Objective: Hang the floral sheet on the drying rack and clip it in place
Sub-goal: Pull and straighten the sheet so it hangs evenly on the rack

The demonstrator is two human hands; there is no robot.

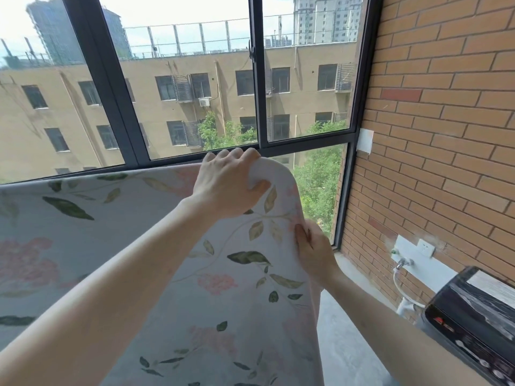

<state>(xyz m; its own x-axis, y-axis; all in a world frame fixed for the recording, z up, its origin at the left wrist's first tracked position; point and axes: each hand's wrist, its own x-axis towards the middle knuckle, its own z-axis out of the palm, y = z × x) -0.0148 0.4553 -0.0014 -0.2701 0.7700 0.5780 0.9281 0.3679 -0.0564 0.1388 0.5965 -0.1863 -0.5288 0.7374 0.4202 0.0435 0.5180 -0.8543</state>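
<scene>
The sheet [133, 246] hangs draped below the window [259, 79], the rack beneath it hidden. The left hand [225, 188] clutches its top right end; the right hand [313, 252] pinches the side edge below. Probably best to draw that edge taut before clipping.

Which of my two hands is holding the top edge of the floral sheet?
The left hand, the higher one, grips the floral sheet at its top corner before the window. The right hand pinches the side edge lower down.
</scene>
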